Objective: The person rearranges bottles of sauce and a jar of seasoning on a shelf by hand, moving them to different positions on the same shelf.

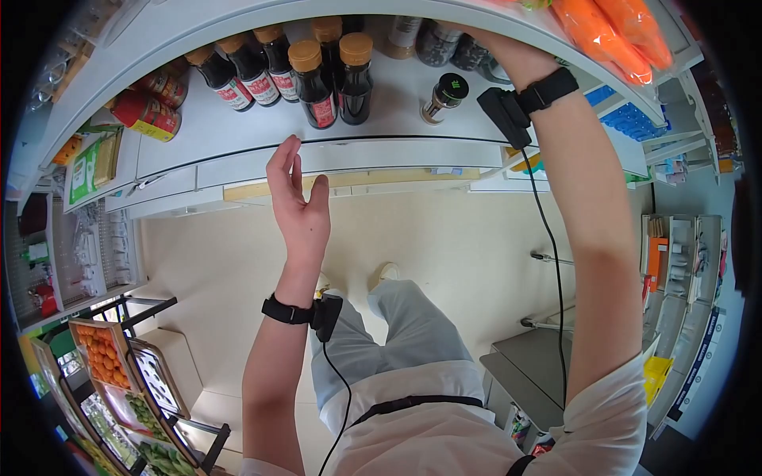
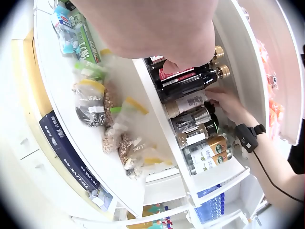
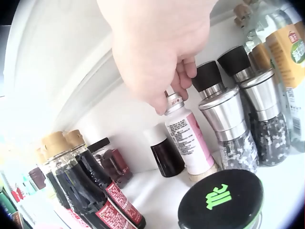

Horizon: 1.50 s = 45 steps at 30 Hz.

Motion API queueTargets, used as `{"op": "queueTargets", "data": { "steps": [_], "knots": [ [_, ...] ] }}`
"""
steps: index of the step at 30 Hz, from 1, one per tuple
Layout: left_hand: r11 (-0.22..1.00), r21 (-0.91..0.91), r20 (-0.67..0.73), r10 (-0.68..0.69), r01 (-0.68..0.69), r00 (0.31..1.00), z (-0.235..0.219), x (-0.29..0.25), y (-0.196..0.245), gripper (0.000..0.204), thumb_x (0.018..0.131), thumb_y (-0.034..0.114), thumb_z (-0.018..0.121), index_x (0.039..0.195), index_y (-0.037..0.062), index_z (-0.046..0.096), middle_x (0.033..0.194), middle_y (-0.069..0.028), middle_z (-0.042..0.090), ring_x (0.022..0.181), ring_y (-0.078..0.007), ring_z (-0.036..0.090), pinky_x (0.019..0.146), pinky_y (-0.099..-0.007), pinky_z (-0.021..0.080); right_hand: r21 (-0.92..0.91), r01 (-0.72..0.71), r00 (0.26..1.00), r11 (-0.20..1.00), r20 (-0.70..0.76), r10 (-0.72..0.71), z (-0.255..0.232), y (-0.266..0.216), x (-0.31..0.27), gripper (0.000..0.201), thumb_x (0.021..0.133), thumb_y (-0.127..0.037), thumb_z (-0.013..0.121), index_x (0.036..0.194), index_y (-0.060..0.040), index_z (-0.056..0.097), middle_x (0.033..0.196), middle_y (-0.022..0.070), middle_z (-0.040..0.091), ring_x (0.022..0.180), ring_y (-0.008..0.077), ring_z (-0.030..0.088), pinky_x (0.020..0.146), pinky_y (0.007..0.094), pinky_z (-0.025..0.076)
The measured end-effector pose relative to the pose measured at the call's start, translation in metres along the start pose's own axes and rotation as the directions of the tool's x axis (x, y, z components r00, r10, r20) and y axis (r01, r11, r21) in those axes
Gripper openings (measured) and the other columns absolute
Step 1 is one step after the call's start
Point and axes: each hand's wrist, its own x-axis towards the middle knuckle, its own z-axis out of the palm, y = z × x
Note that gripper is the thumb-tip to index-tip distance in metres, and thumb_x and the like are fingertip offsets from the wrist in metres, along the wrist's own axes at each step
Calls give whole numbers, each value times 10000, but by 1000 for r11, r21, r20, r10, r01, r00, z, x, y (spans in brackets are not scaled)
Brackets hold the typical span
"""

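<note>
In the right wrist view my right hand (image 3: 159, 52) pinches the cap of a small seasoning bottle (image 3: 189, 140) with a white and pink label. The bottle stands upright on the shelf. Two pepper grinders (image 3: 233, 129) with black tops are beside it, and a black-lidded jar (image 3: 221, 198) is in front. In the head view, the upper shelf hides most of that hand. My left hand (image 1: 300, 202), fingers extended and holding nothing, is at the shelf's front edge. Several dark sauce bottles (image 1: 316, 91) with tan caps stand just beyond its fingertips.
Overhead, the upper shelf carries bagged carrots (image 1: 607, 36). Red-labelled jars (image 1: 151, 111) stand at the shelf's left. Bagged dry goods (image 2: 128, 114) lie on a lower shelf. A produce rack (image 1: 103, 357) is at lower left, and a grey cabinet (image 1: 532, 373) at lower right.
</note>
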Motion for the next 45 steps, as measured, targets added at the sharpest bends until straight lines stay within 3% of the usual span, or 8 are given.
{"op": "queueTargets", "data": {
  "steps": [8, 11, 24, 28, 31, 36, 41, 45],
  "knots": [
    [1000, 5, 39, 7, -7, 999, 7, -3, 4, 647, 881, -150, 559, 1477, 61, 419, 1512, -107, 446, 1444, -251, 430, 1226, -399, 334, 109, -30, 997, 994, -68, 37, -5, -8, 1, 345, 974, -350, 591, 1134, -64, 698, 1166, 169, 708, 1114, 314, 653, 967, 414, 504],
    [1000, 14, 45, -3, 2, 999, 8, -4, 5, 646, 882, -150, 561, 1476, 61, 420, 1513, -107, 443, 1444, -250, 429, 1227, -400, 333, 281, -235, 970, 930, 132, 205, -18, -15, 4, 346, 976, -362, 592, 1125, -67, 693, 1171, 174, 702, 1122, 301, 645, 959, 402, 500],
    [1000, -16, 94, -2, 3, 996, 21, -10, 13, 633, 876, -154, 566, 1458, 53, 430, 1499, -106, 450, 1433, -248, 434, 1224, -399, 331, 431, -135, 981, 892, -66, 180, 2, -14, -2, 320, 985, -337, 592, 1066, -42, 685, 1036, 151, 709, 1000, 306, 660, 906, 402, 513],
    [999, -32, 189, 20, -15, 982, 37, -12, 19, 636, 864, -153, 575, 1450, 47, 430, 1485, -114, 458, 1425, -251, 439, 1217, -392, 336, -263, -128, 978, 956, 125, 166, -8, -33, -5, 189, 874, -160, 677, 968, 2, 703, 871, 164, 714, 832, 353, 701, 764, 428, 571],
    [998, -55, 251, 40, -27, 967, 59, -7, 25, 640, 858, -150, 583, 1448, 45, 430, 1473, -120, 464, 1416, -257, 448, 1213, -391, 344, -196, -3, 995, 981, -100, -17, 1, -13, -53, 202, 896, -106, 649, 1080, -23, 645, 960, 213, 678, 830, 370, 682, 788, 444, 531],
    [995, -98, 299, 31, -2, 954, 93, 1, 29, 638, 857, -145, 590, 1445, 42, 431, 1455, -129, 472, 1404, -264, 462, 1209, -390, 355, -22, -72, 980, 997, -188, 67, 14, -3, -42, 163, 815, -66, 674, 953, 20, 683, 982, 211, 689, 879, 378, 688, 768, 464, 562],
    [997, -76, 327, 8, 18, 945, 101, -3, 37, 638, 858, -144, 594, 1446, 42, 431, 1455, -131, 473, 1399, -263, 468, 1210, -396, 360, 294, -248, 969, 923, 56, 242, 5, -7, -27, 252, 871, -140, 675, 1059, 27, 671, 1019, 197, 700, 885, 347, 698, 788, 450, 558],
    [1000, -21, 316, 20, -14, 949, 90, -7, 36, 640, 864, -144, 589, 1453, 45, 426, 1460, -132, 470, 1408, -260, 461, 1210, -399, 361, 669, -438, 896, 601, 270, 352, -19, -18, -33, 241, 928, -213, 638, 1030, 2, 676, 955, 166, 698, 858, 328, 678, 798, 439, 545]
  ]
}}
